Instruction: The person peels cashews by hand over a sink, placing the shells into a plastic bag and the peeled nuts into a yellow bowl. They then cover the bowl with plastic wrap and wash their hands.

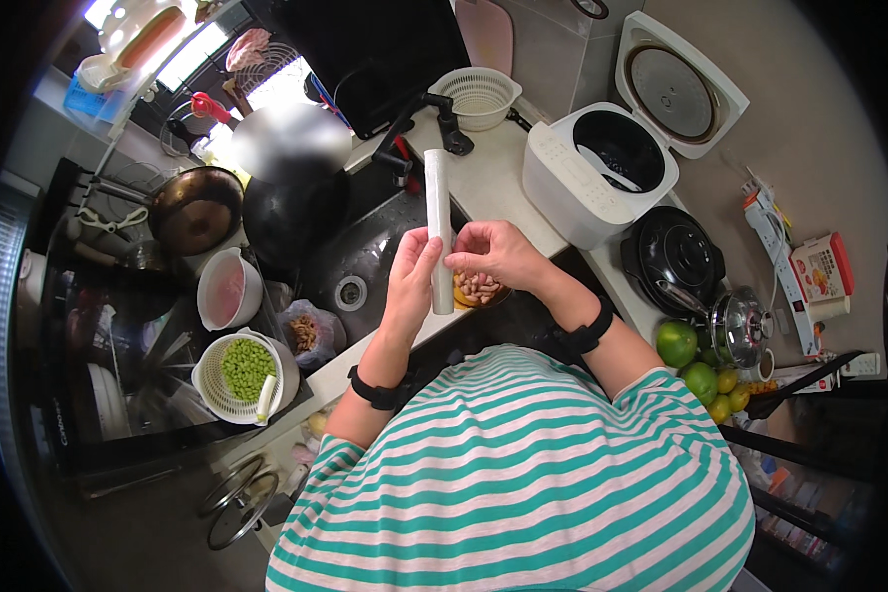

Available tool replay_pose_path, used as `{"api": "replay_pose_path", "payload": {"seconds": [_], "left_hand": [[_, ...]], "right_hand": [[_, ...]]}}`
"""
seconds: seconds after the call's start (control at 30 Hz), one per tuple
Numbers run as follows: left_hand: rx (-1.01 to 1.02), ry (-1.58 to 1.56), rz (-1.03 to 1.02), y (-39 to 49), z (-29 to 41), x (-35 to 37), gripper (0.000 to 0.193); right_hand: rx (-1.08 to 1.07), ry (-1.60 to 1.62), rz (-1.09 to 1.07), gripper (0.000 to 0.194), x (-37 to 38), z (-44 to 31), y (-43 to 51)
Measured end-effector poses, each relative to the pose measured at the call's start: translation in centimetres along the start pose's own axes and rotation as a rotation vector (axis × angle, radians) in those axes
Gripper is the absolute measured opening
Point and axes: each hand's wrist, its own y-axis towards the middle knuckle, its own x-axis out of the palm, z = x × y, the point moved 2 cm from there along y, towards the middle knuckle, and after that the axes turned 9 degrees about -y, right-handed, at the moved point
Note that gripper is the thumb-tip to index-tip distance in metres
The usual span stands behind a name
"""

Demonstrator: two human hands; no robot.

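Note:
A whitish roll of thin plastic stands nearly upright in the picture, in front of my body. My left hand grips its lower part, thumb across the front. At the roll's right edge, the thumb and forefinger of my right hand are pinched together. Whether a loose edge of film lies between those fingertips is too fine to tell. Below the right hand, partly covered by it, is an amber bowl of short pinkish-tan pieces. Behind the roll lies the dark sink.
Left of the sink are a white colander of green beans, a white tub and a plastic bag of tan pieces. A black faucet rises behind. An open rice cooker, a black lidded pot and green fruit stand right.

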Motion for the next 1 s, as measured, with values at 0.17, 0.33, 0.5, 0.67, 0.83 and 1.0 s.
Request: {"api": "replay_pose_path", "payload": {"seconds": [0.17, 0.33, 0.5, 0.67, 0.83, 1.0], "left_hand": [[-0.062, -0.049, -0.008, -0.3, 0.7, 0.0, 0.03], [-0.029, -0.079, -0.022, -0.5, 1.0, -0.1, 0.029], [-0.015, -0.069, -0.043, -0.4, 0.7, -0.3, 0.032], [-0.013, -0.061, -0.042, -0.7, 0.2, -0.3, 0.033], [-0.045, -0.07, -0.037, -0.9, 0.0, -0.5, 0.031], [0.02, 0.102, 0.074, -1.0, -0.3, -1.0, 0.03]], "right_hand": [[-0.006, 0.263, -0.063, 0.022, -0.2, 0.6, -0.1], [-0.047, 0.172, 0.059, 0.021, -0.2, 0.7, -0.6], [-0.026, 0.048, 0.108, 0.021, 0.7, -0.1, -0.9], [0.019, 0.223, 0.046, 0.018, 0.7, -0.6, -1.1], [0.036, 0.298, -0.022, 0.012, 0.8, 0.4, -1.0], [-0.076, 0.19, 0.141, 0.01, 1.5, 0.9, -1.1]]}}
